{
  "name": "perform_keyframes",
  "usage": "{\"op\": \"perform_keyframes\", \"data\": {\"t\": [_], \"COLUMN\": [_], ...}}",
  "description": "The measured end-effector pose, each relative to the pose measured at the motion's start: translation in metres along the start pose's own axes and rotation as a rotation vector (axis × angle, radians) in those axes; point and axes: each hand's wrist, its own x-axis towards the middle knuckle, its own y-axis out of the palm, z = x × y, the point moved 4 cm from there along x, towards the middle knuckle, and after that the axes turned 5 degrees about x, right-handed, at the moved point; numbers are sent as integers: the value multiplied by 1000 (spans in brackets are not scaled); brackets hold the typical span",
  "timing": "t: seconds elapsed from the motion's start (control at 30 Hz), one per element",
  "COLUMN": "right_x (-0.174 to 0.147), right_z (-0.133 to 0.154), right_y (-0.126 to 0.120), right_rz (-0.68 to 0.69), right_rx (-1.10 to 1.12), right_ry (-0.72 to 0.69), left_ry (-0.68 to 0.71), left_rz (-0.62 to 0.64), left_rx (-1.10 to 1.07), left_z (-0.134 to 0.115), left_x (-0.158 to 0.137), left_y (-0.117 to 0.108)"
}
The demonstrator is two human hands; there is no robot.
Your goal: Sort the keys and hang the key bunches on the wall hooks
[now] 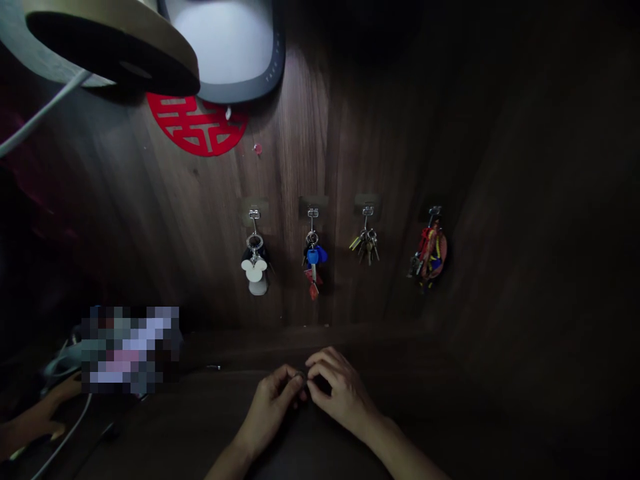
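Note:
My left hand (274, 399) is closed in a pinch, thumb against fingers, around a small dark object (302, 375). It looks ring-like, but dim light and fingertips hide its kind. From the right, my right hand (341, 388) meets it, with thumb and fingertips bent together at the object's edge. Both hands are low over a dark wooden surface. Above them, on the wooden wall, hang a key ring with a white mouse-head charm (255, 269), keys with a blue head (314, 255), a plain key bunch (367, 247) and a bunch with a colourful braided charm (431, 257).
A round lamp-like device (115, 43) and a pale panel (225, 47) overhang the upper left, above a red paper cutout (205, 130). Another person's hand (43, 413) is at lower left, beside a blurred-out item (130, 350) and a white cable (70, 433). A small metal piece (214, 367) lies nearby.

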Motion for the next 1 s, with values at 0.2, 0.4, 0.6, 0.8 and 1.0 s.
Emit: {"op": "perform_keyframes", "data": {"t": [0.2, 0.4, 0.6, 0.8, 1.0], "right_x": [1, 2, 3, 6, 11], "right_z": [7, 11, -5, 6, 32], "right_y": [-2, -6, -5, -15, -20], "right_rz": [-14, -3, -92, -48, 82], "right_rx": [-1, 61, 36, 16, -143], "right_ry": [-43, -25, 60, 13, -162], "left_ry": [-7, -4, -21, -20, 22], "left_rz": [-7, -43, -17, 8, 11], "left_rx": [36, 36, -3, 42, 79], "left_z": [0, -1, -4, -6, -7], "left_x": [0, -1, -3, -4, -4], "left_y": [1, 1, 2, 3, 1]}}
